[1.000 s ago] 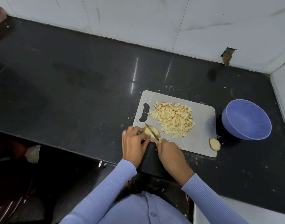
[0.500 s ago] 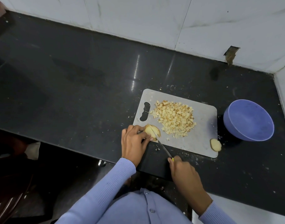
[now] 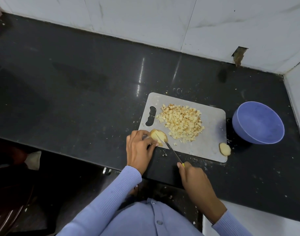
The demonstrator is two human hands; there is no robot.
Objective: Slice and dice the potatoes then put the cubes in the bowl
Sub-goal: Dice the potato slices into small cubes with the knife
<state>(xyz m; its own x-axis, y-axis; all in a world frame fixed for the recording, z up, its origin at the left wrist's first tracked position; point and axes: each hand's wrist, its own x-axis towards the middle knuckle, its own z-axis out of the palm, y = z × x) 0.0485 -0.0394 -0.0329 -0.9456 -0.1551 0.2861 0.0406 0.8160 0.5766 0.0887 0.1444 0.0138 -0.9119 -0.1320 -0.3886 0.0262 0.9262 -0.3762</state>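
Glossy black counter [image 3: 77, 86] meets white marble-tiled wall [image 3: 145, 19] with chipped hole [image 3: 238, 56].

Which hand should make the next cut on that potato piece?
Right hand: it grips the knife, blade across the potato piece. Left hand pins that piece on the cutting board.

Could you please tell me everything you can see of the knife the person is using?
The knife has a thin, narrow, silvery blade that looks like metal and a handle of which only a bit of yellow shows. The right hand grips the handle over the dark counter. The blade runs diagonally up-left onto the grey cutting board, its far end in a cut in the potato piece, which the left hand holds.
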